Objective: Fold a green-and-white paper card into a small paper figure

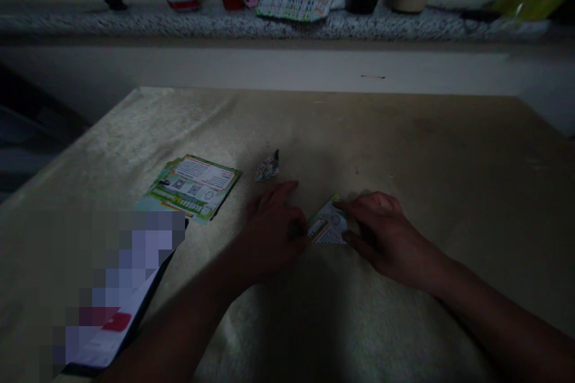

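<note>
Folded green-and-white printed paper triangle (330, 228), lying between the hands on the dull tan bench (426, 149); presumably light, easily creased, best held by its edges. Left hand (274, 233): fingers at its left corner, grip unclear. Right hand (381, 227): fingers apart, touching its right side.

The left hand (281, 233) and right hand (381, 230) touched a folded paper (330, 226) on the table (341, 143). Beyond the left hand lay a small, dim shape (268, 166), probably folded paper too, near some leaflets (197, 182).
</note>
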Demonstrator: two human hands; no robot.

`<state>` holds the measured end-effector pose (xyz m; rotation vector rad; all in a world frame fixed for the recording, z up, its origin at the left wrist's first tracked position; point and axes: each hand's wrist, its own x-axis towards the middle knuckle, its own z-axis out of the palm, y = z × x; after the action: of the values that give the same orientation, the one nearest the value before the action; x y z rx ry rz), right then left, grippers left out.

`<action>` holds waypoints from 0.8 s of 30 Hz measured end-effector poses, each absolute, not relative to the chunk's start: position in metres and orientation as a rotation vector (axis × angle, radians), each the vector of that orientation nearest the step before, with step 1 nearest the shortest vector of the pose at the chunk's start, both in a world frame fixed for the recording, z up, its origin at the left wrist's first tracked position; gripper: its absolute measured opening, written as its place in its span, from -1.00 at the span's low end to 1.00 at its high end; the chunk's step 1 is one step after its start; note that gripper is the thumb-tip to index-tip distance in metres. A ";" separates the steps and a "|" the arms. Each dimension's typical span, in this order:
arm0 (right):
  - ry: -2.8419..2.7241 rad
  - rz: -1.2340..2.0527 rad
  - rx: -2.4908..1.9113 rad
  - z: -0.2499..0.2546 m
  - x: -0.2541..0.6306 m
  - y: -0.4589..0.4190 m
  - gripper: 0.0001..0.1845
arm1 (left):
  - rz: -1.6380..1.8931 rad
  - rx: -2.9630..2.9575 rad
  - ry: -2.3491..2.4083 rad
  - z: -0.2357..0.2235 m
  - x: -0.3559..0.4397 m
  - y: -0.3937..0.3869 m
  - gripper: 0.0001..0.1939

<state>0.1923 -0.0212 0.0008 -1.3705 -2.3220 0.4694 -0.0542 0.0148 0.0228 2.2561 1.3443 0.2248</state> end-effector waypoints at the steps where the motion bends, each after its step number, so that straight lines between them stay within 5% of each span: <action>1: -2.299 0.456 -1.380 0.002 0.192 -0.021 -0.49 | 0.268 2.258 1.311 0.022 -0.054 0.014 -0.92; 8: -2.252 0.347 -1.352 0.003 0.191 -0.022 -0.64 | 0.554 2.301 1.255 0.007 -0.046 0.003 -0.59; 13: -2.235 0.268 -1.386 -0.005 0.190 -0.025 -0.65 | 0.567 2.372 1.268 -0.002 -0.042 0.001 -0.53; 21: -2.088 0.495 -1.243 -0.002 0.181 -0.024 -0.87 | 0.662 2.136 1.308 0.001 -0.034 0.002 -0.21; 24: -2.016 0.511 -1.232 -0.002 0.181 -0.024 -0.86 | 0.712 1.917 1.328 0.005 -0.031 0.002 -0.23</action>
<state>0.1806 -0.0238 -0.0018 -1.2323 -2.0161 0.5113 -0.0314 0.0020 0.0055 1.9170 1.3283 0.7119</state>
